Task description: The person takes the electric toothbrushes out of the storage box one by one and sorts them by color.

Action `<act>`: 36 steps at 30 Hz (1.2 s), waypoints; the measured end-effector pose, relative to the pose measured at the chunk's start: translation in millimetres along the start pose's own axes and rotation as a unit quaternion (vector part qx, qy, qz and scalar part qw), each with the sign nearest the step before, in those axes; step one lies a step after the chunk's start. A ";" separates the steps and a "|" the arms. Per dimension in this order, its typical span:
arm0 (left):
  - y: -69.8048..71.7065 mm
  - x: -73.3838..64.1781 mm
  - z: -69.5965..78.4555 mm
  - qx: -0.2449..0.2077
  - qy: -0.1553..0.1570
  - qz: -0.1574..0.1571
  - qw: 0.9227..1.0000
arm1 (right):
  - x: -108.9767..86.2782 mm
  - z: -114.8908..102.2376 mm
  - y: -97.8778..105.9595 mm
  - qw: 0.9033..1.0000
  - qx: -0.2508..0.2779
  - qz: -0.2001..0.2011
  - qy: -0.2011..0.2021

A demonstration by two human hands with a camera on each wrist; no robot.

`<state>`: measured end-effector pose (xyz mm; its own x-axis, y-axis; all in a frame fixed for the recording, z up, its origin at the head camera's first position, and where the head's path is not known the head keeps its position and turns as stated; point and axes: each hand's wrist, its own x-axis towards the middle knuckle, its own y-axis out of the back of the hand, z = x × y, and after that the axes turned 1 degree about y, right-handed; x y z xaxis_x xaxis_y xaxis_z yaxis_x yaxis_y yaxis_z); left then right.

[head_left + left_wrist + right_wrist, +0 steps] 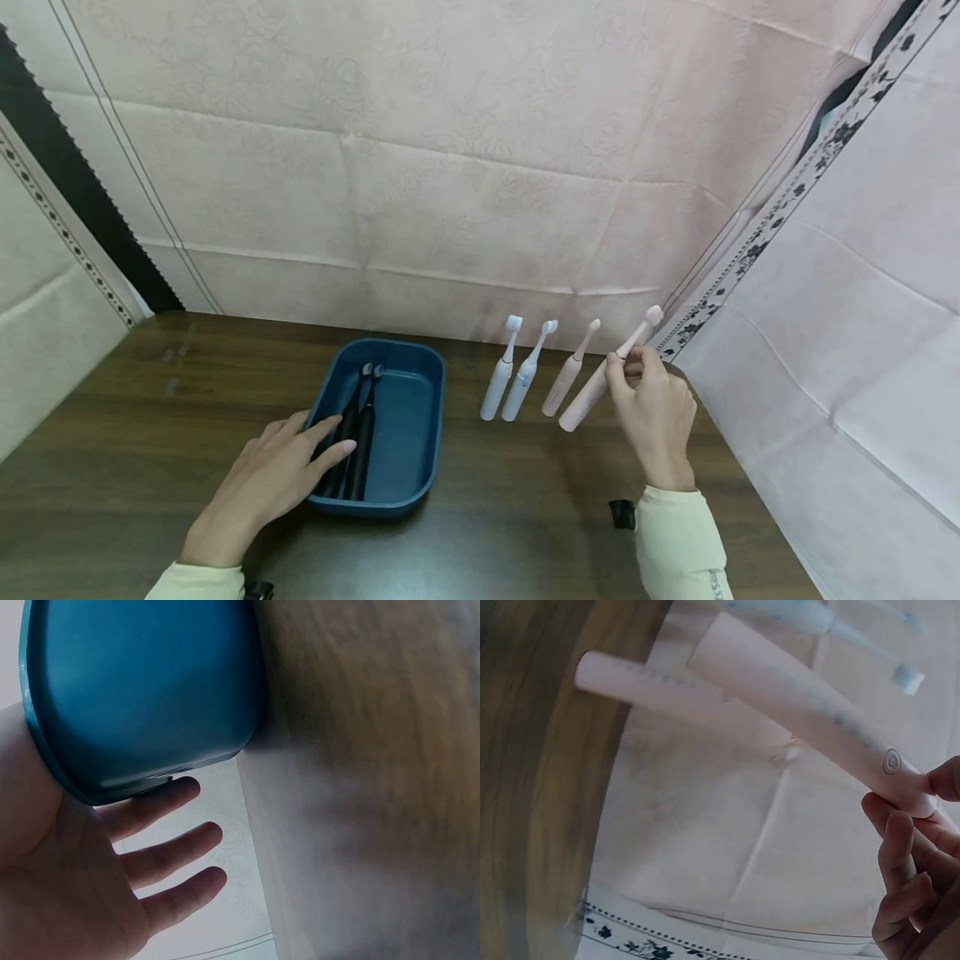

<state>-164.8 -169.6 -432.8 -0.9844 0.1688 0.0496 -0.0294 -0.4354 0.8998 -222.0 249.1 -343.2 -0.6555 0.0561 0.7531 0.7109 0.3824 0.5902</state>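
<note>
My right hand [654,404] pinches a pale pink electric toothbrush [802,712] near the top of its handle, its head pointing up and away. Beside it another pink toothbrush [564,382] lies on the table, followed to the left by two light blue toothbrushes [496,387] [521,387]. At the left edge of a blue tray [405,493], my left hand [273,475] rests across the rim, thumb and index finger reaching inside. In the left wrist view its other fingers [172,855] stretch straight along the outside. Two black toothbrushes [362,450] lie in the tray's left part.
The dark wooden table [495,542] ends at a pale patterned cloth [450,192] hanging behind. More cloth with a black floral border [757,242] closes off the right side, and another sheet [45,317] hangs at the left.
</note>
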 end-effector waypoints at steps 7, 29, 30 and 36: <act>1.7 0.0 -0.5 0.003 0.001 0.004 1.000 | 3.6 11.5 -10.2 1.000 -0.001 0.006 0.005; -0.3 -2.3 1.0 -0.003 0.004 0.010 1.000 | 14.6 28.6 -29.3 0.999 -0.032 -0.002 -0.005; 0.0 -2.4 1.3 -0.004 0.005 0.010 1.000 | 14.4 29.4 -30.7 1.000 -0.031 -0.004 -0.005; 0.1 -1.3 1.8 -0.003 0.007 0.003 1.000 | 11.1 36.2 -39.4 0.999 -0.028 -0.022 -0.018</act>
<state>-163.2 -168.3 -432.0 -0.9870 0.1530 0.0487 -0.0243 -0.4423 0.8965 -266.4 268.0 -368.6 -0.6945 0.0732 0.7157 0.6935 0.3331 0.6389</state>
